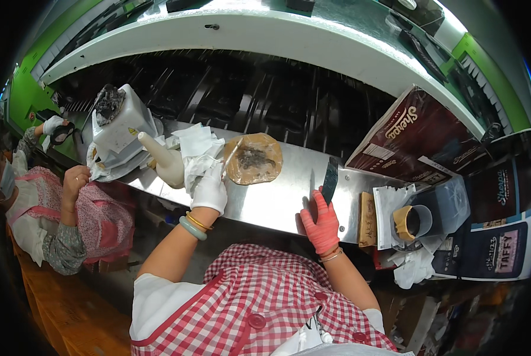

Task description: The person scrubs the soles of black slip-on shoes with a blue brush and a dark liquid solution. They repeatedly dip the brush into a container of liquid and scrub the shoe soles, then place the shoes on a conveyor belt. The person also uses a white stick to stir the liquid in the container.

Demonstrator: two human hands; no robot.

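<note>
My left hand, in a white glove, pinches a thin clear strip at the near-left edge of a round tan sheet with a dark smear in its middle. That sheet lies flat on the steel counter. My right hand, in a red glove, rests on the counter's near edge and grips a dark flat blade-like tool pointing away from me. A cream squeeze bottle leans just left of my left hand, beside crumpled white paper.
A white box with dark material on top sits on stacked plates at the left. Another person in a pink patterned apron sits to my left. Dark cartons, a clear bag, a tape roll and a brown block crowd the right.
</note>
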